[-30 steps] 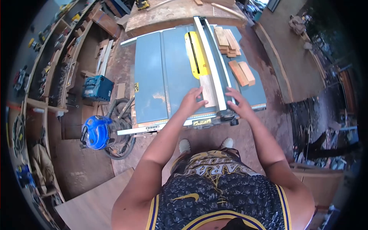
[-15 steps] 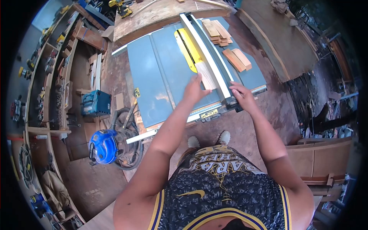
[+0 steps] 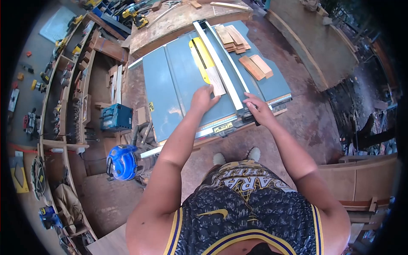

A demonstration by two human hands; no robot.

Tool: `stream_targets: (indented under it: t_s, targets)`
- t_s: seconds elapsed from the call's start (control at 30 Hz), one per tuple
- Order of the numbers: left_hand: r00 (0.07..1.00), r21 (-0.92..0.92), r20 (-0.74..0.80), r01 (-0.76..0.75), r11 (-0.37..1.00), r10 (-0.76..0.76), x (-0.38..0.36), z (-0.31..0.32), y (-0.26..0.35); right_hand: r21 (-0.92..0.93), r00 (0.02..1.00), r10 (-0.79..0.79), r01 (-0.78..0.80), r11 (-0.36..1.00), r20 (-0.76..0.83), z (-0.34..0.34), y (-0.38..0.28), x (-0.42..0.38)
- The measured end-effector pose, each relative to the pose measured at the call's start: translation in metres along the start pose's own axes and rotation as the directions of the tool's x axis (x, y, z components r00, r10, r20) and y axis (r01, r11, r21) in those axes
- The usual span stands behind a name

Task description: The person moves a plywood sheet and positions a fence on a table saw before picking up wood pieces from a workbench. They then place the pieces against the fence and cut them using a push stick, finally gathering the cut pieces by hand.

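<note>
A short pale wooden board (image 3: 216, 81) lies flat on the table saw (image 3: 168, 93), its far end over the yellow throat plate (image 3: 200, 55). My left hand (image 3: 202, 100) grips the board at its near left side, with the thumb at the near end. The long rip fence (image 3: 222, 70) runs to the right of the board, a narrow strip of table between them. My right hand (image 3: 260, 111) is at the near end of the fence, fingers bent over it. A saw blade cannot be made out.
Cut wood pieces (image 3: 231, 37) are stacked right of the fence, with two thicker blocks (image 3: 256, 66) nearer. On the floor at left are a blue shop vacuum (image 3: 122, 162) and a teal tool case (image 3: 116, 117). A workbench (image 3: 182, 19) with a yellow drill (image 3: 139, 19) stands beyond the saw.
The view has shifted, so the saw appears further left. The board seems slightly farther forward along the fence with my left hand. My right hand stays at the fence end.
</note>
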State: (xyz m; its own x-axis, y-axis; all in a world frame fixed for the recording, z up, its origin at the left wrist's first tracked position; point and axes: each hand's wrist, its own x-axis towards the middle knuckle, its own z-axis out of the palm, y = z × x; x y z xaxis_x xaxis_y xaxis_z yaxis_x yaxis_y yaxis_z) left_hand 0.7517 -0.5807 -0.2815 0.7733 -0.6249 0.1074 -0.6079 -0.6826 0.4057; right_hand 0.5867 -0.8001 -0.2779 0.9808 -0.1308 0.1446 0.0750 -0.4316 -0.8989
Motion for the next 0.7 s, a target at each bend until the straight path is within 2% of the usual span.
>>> stream_targets:
  t_s: [0.17, 0.23, 0.27, 0.33, 0.37, 0.4, 0.47, 0.5, 0.57, 0.6, 0.67, 0.7]
  targets:
    - [0.989, 0.078, -0.143, -0.022, 0.997, 0.033, -0.019, 0.014, 0.005, 0.034, 0.995, -0.054, 0.052, 0.998, 0.079, -0.011, 0.005, 0.001]
    - [0.974, -0.046, -0.215, 0.057, 0.997, -0.065, -0.034, 0.019, 0.015, 0.051, 0.992, -0.066, 0.061, 0.997, 0.106, -0.016, 0.009, 0.001]
    - [0.973, -0.040, -0.220, 0.069, 0.997, -0.076, -0.040, 0.020, 0.018, 0.060, 0.989, -0.072, 0.065, 0.996, 0.127, -0.018, 0.011, 0.002]
    - [0.887, -0.179, -0.252, 0.351, 0.919, -0.388, -0.051, 0.011, 0.032, 0.078, 0.985, -0.082, 0.070, 0.994, 0.154, -0.022, 0.013, 0.002]
    - [0.853, -0.220, -0.234, 0.421, 0.880, -0.467, -0.052, 0.007, 0.025, 0.089, 0.983, -0.085, 0.071, 0.993, 0.165, -0.024, 0.013, 0.003]
    - [0.843, -0.221, -0.242, 0.435, 0.873, -0.481, -0.047, 0.006, 0.016, 0.093, 0.979, -0.094, 0.078, 0.993, 0.182, -0.025, 0.012, 0.004]
    - [0.749, -0.200, -0.529, 0.348, 0.916, -0.400, -0.026, 0.009, -0.008, 0.072, 0.979, -0.074, 0.061, 0.995, 0.189, -0.027, 0.010, 0.005]
    - [0.742, -0.200, -0.534, 0.356, 0.913, -0.406, -0.015, 0.012, -0.022, 0.075, 0.977, -0.080, 0.066, 0.995, 0.199, -0.027, 0.009, 0.008]
    - [0.888, 0.094, -0.445, 0.176, 0.980, -0.117, -0.002, 0.017, -0.045, 0.076, 0.972, -0.050, 0.034, 0.997, 0.231, -0.028, 0.008, 0.008]
    - [0.888, 0.090, -0.444, 0.176, 0.980, -0.119, -0.003, 0.014, -0.043, 0.073, 0.972, -0.047, 0.031, 0.997, 0.232, -0.027, 0.007, 0.008]
    - [0.960, -0.059, -0.265, 0.081, 0.995, -0.094, -0.010, 0.009, -0.027, 0.057, 0.974, -0.055, 0.044, 0.997, 0.221, -0.028, 0.006, 0.007]
    - [0.968, -0.089, -0.252, -0.005, 0.996, -0.017, -0.020, 0.024, -0.028, 0.048, 0.975, -0.048, 0.038, 0.998, 0.219, -0.026, 0.006, 0.005]
